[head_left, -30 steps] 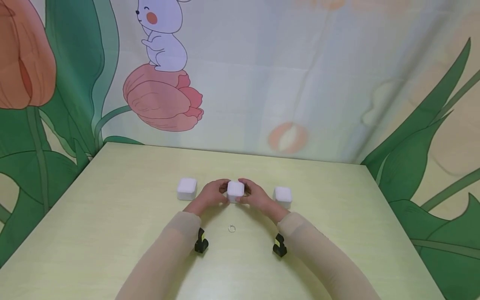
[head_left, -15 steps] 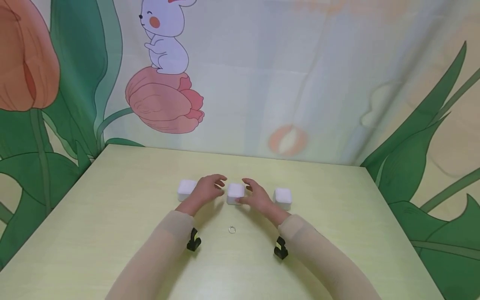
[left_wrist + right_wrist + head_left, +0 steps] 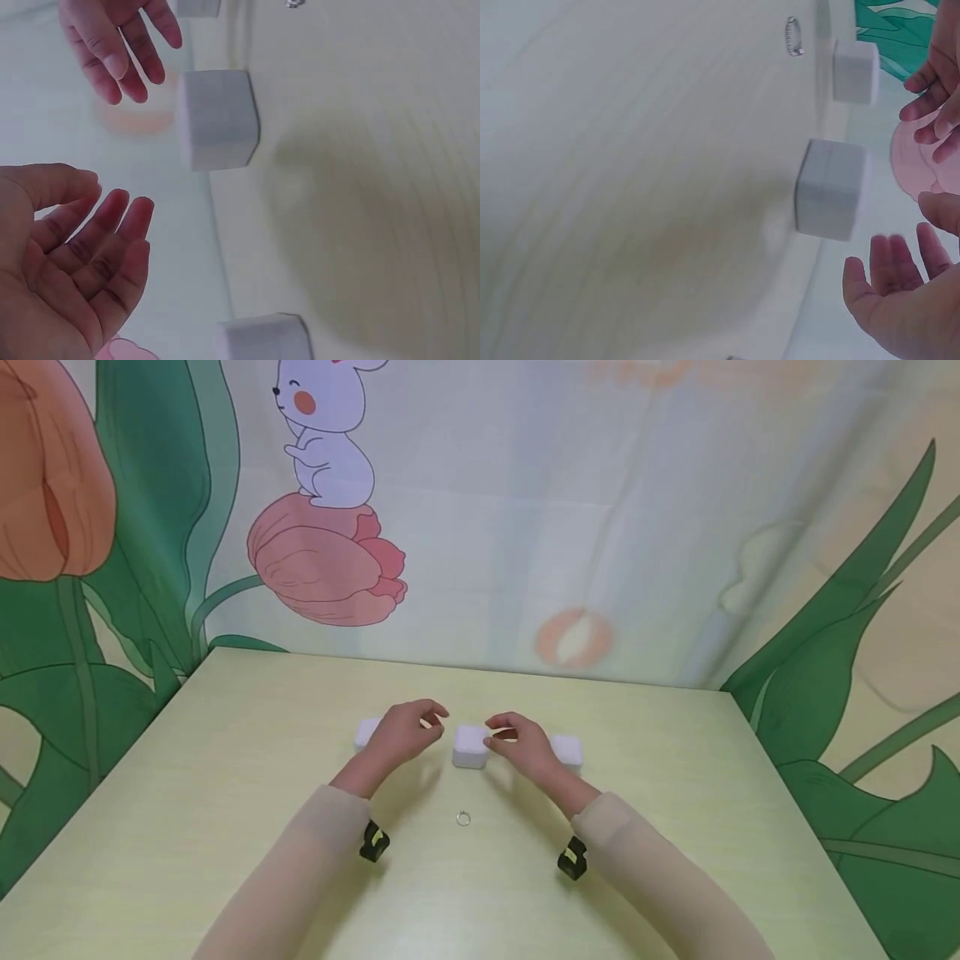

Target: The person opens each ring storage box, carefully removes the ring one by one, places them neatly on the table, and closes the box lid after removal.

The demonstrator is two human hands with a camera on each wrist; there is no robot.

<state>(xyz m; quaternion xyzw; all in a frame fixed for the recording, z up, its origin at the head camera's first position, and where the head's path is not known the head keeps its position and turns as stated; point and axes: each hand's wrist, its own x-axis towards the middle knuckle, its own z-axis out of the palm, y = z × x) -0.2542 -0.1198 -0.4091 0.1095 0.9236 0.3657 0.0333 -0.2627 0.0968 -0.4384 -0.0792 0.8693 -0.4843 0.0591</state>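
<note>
Pale tabletop [image 3: 465, 893] before a tulip-printed cloth [image 3: 487, 543], with a white middle box [image 3: 469, 748] standing at the centre of the head view.

Just left of that box, apart from it, a left hand [image 3: 402, 732] with fingers loosely bent and parted, partly covering a white left box [image 3: 364, 733]. Just right of it, a right hand [image 3: 528, 750] with fingers and thumb likewise curved and spread, thumb tip overlapping the box's edge in the head view but clear of it in both wrist views. Behind the right hand, partly hidden, a white right box [image 3: 568, 751]. Below centre, lying on the tabletop, a silver ring [image 3: 459, 819]. From lower left and lower right, beige sleeves [image 3: 288, 877].
</note>
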